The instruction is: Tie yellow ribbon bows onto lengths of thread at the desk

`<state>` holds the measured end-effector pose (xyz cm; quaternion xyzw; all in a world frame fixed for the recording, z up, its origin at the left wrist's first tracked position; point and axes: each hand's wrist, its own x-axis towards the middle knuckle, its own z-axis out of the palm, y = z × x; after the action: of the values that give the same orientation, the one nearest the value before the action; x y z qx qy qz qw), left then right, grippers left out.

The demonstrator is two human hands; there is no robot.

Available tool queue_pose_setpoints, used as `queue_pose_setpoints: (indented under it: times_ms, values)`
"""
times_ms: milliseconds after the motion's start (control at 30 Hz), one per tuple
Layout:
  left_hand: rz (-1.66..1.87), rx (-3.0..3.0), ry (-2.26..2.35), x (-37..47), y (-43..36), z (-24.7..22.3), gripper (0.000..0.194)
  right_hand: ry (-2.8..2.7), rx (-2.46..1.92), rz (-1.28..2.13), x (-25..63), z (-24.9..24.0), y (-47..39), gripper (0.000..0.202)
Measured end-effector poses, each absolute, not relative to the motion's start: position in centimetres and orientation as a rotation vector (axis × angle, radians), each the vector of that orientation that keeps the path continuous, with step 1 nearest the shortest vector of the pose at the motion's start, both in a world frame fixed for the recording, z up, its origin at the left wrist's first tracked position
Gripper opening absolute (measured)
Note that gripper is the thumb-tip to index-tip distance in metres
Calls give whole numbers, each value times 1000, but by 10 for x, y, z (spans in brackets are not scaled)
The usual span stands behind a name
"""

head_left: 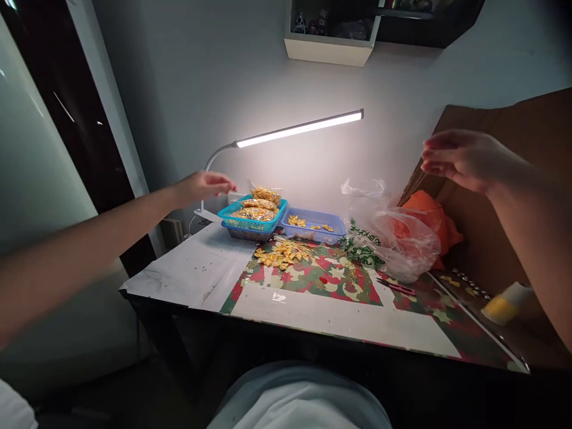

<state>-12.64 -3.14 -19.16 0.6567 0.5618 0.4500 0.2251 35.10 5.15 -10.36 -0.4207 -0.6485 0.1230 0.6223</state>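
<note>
My left hand (206,187) is raised left of the teal basket (252,225), in front of the lamp's stand, with its fingers loosely extended and nothing in them. Up on the right, my right hand (467,158) hangs in the air before the cardboard, its fingers apart and slightly bent, holding nothing visible. Bagged yellow-orange pieces (257,213) fill the teal basket. A shallow purple basket (318,236) beside it has a few yellow pieces inside. Loose yellow folded pieces (279,256) lie on the table in front, with thin sticks (297,247) among them.
A lit bar lamp (299,128) stands behind the table (187,271). Clear plastic bags (397,238), an orange bag (426,220) and green-printed plastic (364,250) crowd the right. A pink-handled tool (397,287), a roll (507,302) and cardboard (504,137) are there too.
</note>
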Motion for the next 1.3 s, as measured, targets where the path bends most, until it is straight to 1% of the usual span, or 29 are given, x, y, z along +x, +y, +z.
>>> queue_pose_setpoints:
  times_ms: [33,67,133,233,333,467,600,767,933,1067,1300]
  values:
    - [1266,1876,1506,-109,-32,-176,35,-1555,-947,439,332,-96,43,28]
    - [1280,2016,1418,-88,-34,-160,37,-1615,-912,483,311,-90,34,26]
    - [1327,2206,1238,-43,-39,-132,34,-1796,-784,482,270,-82,17,23]
    - [1266,2169,1133,8,-44,-112,28,-2081,-618,549,221,-86,3,22]
    - [1226,2063,1106,18,-39,-122,30,-2157,-557,618,200,-102,7,22]
    - [1125,1905,1138,2,-25,-150,41,-2161,-558,765,197,-127,22,21]
    - [1066,1826,1136,1,-19,-163,35,-2166,-571,914,197,-143,32,23]
    - [944,1873,1232,11,-23,-165,30,-2219,-576,965,200,-151,42,29]
    - [968,1919,1258,15,-21,-171,26,-2225,-569,1010,202,-157,50,26]
    - [1037,1948,1259,14,-18,-174,25,-2178,-565,1071,203,-160,50,25]
    - [1031,2011,1337,9,-22,-169,29,-2106,-583,1249,207,-162,47,25]
